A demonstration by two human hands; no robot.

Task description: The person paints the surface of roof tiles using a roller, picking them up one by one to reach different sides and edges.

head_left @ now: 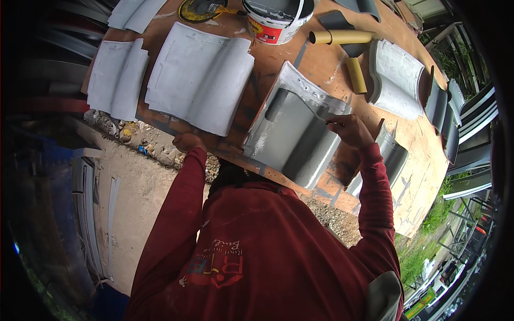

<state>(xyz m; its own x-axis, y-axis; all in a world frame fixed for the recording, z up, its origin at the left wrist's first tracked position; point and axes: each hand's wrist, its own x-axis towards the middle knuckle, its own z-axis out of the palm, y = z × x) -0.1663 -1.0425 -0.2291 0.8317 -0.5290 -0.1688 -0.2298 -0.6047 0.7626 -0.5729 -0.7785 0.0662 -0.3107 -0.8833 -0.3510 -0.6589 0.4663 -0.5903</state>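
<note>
My right hand point(350, 130) is closed round the handle of a small paint roller point(277, 106). The roller's dark sleeve lies on the upper left part of a curved roof tile point(273, 139). Shiny wet grey paint covers most of that tile, while its top edge is still pale and patchy. My left hand point(189, 143) is at the table's near edge, just below a large unpainted white-grey tile point(201, 80). Its fingers look curled, and I cannot make out what they hold, if anything.
On the wooden table point(321, 59) stand a white paint bucket point(266, 33) and a paint-smeared lid point(197, 9). Yellow cardboard tubes point(342, 37) lie at the right. More tiles surround them: a pale one point(399, 77), a dark grey one point(393, 158) and a narrower pale one point(116, 79).
</note>
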